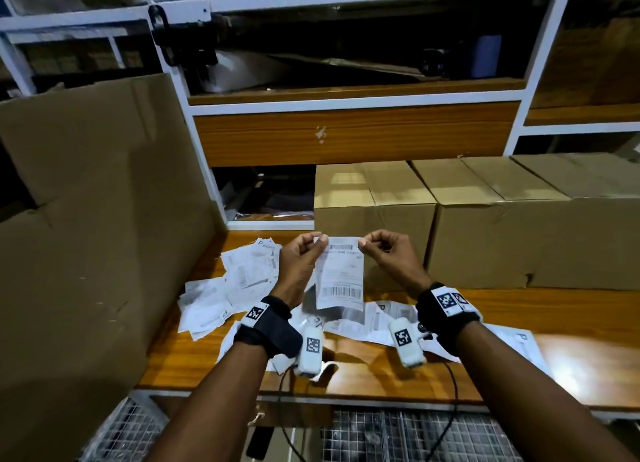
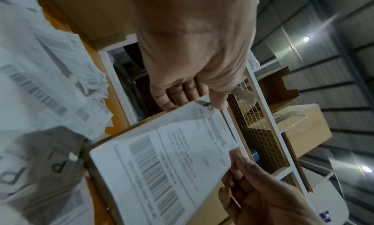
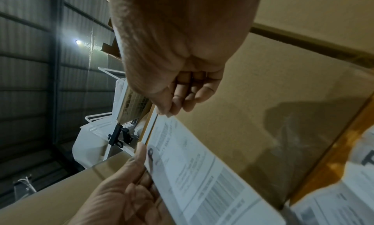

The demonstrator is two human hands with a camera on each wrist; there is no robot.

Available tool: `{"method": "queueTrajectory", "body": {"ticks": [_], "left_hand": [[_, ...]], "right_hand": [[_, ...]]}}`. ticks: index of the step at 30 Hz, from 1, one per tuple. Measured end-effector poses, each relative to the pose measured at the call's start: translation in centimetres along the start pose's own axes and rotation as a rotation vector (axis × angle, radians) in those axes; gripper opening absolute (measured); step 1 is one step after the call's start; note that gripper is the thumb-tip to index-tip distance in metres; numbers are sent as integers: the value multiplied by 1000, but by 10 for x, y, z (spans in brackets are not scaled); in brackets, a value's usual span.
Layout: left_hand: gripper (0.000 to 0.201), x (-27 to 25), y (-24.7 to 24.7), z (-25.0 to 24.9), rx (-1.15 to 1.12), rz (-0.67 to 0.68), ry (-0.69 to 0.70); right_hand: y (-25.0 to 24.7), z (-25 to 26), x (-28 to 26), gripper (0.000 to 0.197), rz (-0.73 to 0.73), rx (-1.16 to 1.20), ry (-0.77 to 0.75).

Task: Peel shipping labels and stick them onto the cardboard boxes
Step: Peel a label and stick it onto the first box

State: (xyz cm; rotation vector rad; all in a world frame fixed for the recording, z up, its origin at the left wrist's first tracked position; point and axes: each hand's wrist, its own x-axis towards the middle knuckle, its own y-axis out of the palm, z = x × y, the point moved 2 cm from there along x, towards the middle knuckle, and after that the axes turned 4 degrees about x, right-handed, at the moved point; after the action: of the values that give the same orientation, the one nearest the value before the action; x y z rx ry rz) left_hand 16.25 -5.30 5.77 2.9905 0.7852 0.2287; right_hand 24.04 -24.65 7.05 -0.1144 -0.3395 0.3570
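Observation:
A white shipping label [image 1: 341, 274] with barcodes hangs upright in the air above the wooden table [image 1: 571, 357]. My left hand [image 1: 320, 242] pinches its top left corner and my right hand [image 1: 363, 243] pinches its top right corner. In the left wrist view the left hand's fingers [image 2: 217, 103] pinch the label [image 2: 172, 164] at a printed "P", while the right hand's thumb [image 2: 238, 155] lies on the other edge. The right wrist view shows the right hand [image 3: 166, 112] nipping the label [image 3: 202, 172]. Closed cardboard boxes [image 1: 374, 198] [image 1: 502, 219] stand just behind.
A loose pile of label sheets [image 1: 242, 278] lies on the table at the left and under my wrists. A big flattened cardboard sheet [image 1: 97, 219] leans at the left. White metal shelving [image 1: 353, 107] rises behind the boxes. A black cable [image 1: 453, 392] hangs over the table's front edge.

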Motion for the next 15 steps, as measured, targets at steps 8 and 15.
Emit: {"method": "queueTrajectory", "body": {"ticks": [8,15], "left_hand": [[20,24,9,-13,312,-108,250],[14,42,12,-20,598,-238,469]], "right_hand": [[2,-2,22,13,-183,-331,-160],[-7,-9,44,15,-319,-750,-392]]}}
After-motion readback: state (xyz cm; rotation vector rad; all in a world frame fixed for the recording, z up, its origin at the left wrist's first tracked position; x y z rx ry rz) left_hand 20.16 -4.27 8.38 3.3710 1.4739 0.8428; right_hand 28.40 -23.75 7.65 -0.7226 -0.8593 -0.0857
